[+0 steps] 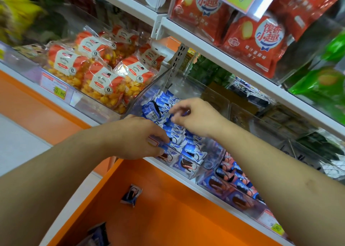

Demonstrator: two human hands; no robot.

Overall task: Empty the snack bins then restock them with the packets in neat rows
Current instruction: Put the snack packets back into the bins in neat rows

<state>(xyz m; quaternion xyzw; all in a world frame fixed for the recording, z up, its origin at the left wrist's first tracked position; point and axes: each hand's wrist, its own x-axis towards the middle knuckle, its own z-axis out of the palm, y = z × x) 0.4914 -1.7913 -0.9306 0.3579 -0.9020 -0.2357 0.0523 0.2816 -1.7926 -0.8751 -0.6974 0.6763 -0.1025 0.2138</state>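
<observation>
White shelving (214,45), seemingly orange base panel (168,208)

shop: price tags (59,92) on stocked snack shelves (214,44)

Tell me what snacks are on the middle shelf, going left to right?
Yellow corn crisp bags → clear bin of blue-and-white packets, where both hands are → bin of blue packets with orange.

A white shelf (169,168) in a shop carries clear plastic bins side by side: one bin (200,163) filled with blue snack packets (169,103), another bin (80,100) to its left with bags of yellow crisps (104,83). Price tags (54,88) are fixed along the front edge. Below, a single packet (131,195) lies on an orange ledge (177,217).
</observation>
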